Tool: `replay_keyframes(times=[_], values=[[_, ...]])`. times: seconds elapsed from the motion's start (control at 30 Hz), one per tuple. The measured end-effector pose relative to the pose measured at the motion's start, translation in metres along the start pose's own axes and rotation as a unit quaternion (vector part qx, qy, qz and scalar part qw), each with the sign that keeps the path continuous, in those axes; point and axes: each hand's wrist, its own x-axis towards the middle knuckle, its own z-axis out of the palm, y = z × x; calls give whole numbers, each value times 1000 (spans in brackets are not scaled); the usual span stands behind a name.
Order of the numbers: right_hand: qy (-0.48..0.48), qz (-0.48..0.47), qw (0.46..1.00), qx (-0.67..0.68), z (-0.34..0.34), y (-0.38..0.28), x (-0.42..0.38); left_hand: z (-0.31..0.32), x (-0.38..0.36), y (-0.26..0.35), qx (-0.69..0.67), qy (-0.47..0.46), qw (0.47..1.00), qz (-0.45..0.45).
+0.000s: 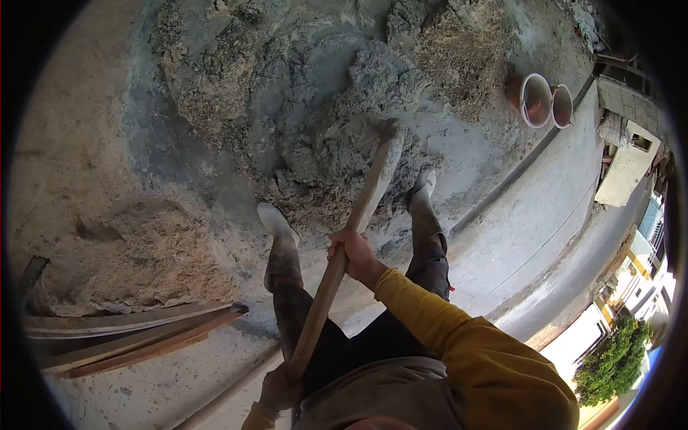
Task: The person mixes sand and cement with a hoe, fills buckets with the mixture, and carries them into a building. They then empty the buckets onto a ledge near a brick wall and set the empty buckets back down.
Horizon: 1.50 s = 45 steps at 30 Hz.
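Note:
A long wooden-handled hoe [331,283] slants from my lap up to a heap of wet grey mortar [315,107]. Its thicker far end is smeared with grey, and its blade is hidden in or behind the mix. My right hand [352,254], below a yellow sleeve, is wrapped around the middle of the handle. Lower down, near the handle's end, my left hand [280,389] is closed on it. My boots [278,228], coated with grey, stand apart at the near edge of the mortar.
Two buckets [536,100] stand at the upper right beside a floor ledge [527,161]. A pale sand pile [136,254] lies to the left, with wooden planks [150,337] below it. Concrete blocks [623,100] and a leafy tree [613,351] show along the right side.

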Motion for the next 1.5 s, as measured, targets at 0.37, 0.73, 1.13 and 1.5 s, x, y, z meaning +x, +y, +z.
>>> replay_keyframes(times=[0.37, 0.73, 1.13, 1.5], values=[[15, -299, 913, -277, 59, -213, 35, 60, 173, 132, -302, 31, 935, 182], [55, -139, 938, -312, 38, -142, 82, 22, 73, 159, -395, -86, 914, 25], [-70, -227, 843, -482, -120, -255, 64, -6, 24, 305, -89, 155, 984, 15], [272, -242, 931, -37, -482, -542, 152, -33, 39, 353, -131, 196, 969, -74]])
